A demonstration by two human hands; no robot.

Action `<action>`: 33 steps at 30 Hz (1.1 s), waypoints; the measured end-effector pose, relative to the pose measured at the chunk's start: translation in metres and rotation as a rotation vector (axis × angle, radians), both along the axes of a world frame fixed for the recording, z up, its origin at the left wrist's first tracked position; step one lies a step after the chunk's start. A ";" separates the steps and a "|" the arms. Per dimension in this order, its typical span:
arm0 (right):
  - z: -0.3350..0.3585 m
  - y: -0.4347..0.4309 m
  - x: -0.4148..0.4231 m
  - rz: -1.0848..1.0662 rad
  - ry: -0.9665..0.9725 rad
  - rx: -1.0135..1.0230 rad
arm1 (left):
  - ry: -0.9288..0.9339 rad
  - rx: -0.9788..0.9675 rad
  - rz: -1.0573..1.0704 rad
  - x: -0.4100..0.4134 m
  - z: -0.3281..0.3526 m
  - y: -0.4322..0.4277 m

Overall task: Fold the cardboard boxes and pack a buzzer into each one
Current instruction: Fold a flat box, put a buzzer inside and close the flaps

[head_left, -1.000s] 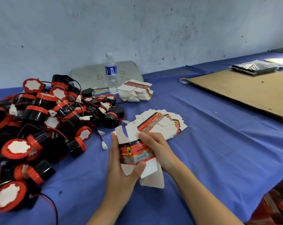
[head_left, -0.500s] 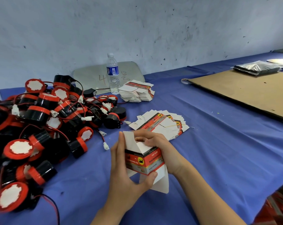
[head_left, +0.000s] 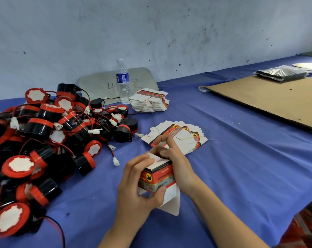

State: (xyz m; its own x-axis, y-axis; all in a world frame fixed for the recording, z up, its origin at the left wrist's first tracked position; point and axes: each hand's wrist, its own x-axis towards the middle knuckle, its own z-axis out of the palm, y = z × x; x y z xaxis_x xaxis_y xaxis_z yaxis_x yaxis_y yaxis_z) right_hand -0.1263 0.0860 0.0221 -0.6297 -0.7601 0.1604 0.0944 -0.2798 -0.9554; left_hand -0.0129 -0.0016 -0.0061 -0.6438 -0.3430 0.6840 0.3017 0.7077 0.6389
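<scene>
A small red, white and grey cardboard box [head_left: 157, 178] is held above the blue table, squared up, its white bottom flaps hanging toward me. My left hand [head_left: 137, 190] grips its left side, thumb on the front face. My right hand [head_left: 176, 163] grips the right side, its fingers bent over the top flaps. A fan of flat box blanks [head_left: 185, 136] lies just behind my hands. A big heap of black and red buzzers [head_left: 44, 140] with red wires and white plugs fills the left of the table.
A second stack of flat blanks [head_left: 149, 102] sits by a water bottle [head_left: 123, 81] and a grey board against the wall. A large brown cardboard sheet [head_left: 269, 99] and a silvery bag [head_left: 282, 73] lie at the right. The table edge runs along the lower right.
The flat blank has been opened into a square box shape. My right fingers have come onto the top flaps and bent them down; both hands shifted slightly toward me.
</scene>
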 end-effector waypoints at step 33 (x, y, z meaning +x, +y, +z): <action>-0.003 -0.004 0.001 -0.054 0.083 -0.108 | 0.013 -0.150 0.055 -0.003 -0.003 -0.002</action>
